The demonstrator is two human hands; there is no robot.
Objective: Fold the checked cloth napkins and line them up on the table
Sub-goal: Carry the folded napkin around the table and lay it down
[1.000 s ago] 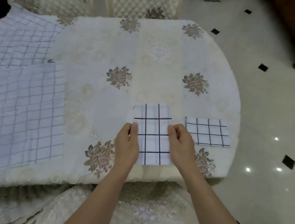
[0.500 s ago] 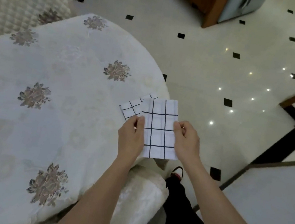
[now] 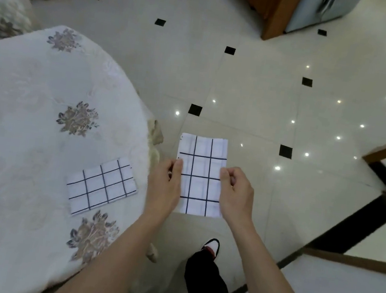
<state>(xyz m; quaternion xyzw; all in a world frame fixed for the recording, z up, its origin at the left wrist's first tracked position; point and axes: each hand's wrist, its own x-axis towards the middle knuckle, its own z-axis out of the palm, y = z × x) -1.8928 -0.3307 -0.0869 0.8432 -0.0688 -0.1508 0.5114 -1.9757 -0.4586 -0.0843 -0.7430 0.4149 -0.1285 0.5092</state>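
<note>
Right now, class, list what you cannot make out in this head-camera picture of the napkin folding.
1. Head view: fingers of the left hand and right hand behind the held napkin, hidden by the cloth.
2. Head view: the left part of the table, cut off by the frame edge.
3. Head view: layers in the folded napkin lying there, too thin to count.

The fingertips of the left hand and the right hand are hidden behind the folded white checked cloth napkin, and both hands cover parts of its side edges. The round worktop under a cream flowered cloth runs off the left and bottom edges. The cream quilted chair is blurred and cut by the left edge. The black trouser leg hides the rear of the white and red shoe.
</note>
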